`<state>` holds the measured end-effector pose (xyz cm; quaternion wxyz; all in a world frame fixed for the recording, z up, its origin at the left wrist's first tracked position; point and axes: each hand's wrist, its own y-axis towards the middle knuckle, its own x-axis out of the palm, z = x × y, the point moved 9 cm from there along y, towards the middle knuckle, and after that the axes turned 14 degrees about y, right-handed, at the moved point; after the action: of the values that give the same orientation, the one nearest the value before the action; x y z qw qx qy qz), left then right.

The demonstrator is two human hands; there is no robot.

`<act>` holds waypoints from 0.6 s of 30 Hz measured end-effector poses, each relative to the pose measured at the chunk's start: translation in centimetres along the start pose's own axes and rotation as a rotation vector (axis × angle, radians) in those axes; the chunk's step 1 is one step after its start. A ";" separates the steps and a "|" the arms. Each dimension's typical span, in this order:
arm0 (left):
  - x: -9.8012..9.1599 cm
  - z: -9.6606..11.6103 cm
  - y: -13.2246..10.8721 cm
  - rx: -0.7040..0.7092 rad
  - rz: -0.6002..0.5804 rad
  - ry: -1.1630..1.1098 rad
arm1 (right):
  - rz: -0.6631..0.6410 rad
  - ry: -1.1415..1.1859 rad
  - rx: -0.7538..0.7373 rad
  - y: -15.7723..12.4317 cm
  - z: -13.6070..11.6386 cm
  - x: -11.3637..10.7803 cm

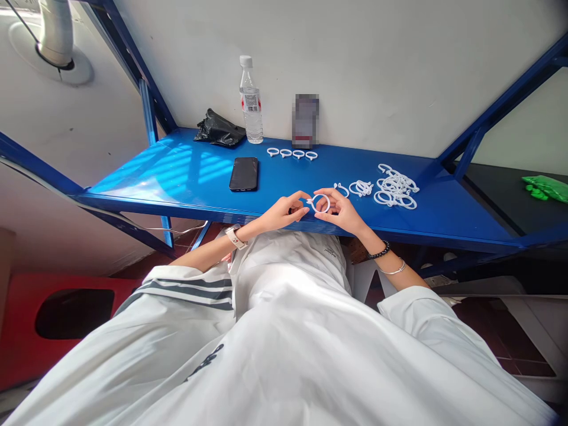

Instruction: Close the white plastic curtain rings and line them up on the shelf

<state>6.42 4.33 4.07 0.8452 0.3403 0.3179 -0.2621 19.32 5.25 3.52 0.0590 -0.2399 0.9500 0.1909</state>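
Fingers of left hand and right hand pinch one white ring over the bench edge. Four rings lie in a row, apparently done; the loose pile likely remains.

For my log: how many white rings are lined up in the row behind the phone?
4, left to right: first, second, third, fourth, between water bottle and blurred box. None hidden. Loose pile apart.
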 end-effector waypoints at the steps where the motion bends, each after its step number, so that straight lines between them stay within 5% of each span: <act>1: 0.0 0.0 0.0 0.000 0.000 -0.002 | 0.000 -0.003 -0.003 0.0 0.0 0.0; 18: 0.1 -0.1 -0.1 -0.034 -0.012 -0.020 | -0.040 -0.009 0.012 -0.1 -0.1 0.4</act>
<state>6.41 4.35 3.93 0.8524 0.3212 0.3158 -0.2654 18.97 4.98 3.47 0.0686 -0.2577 0.9458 0.1852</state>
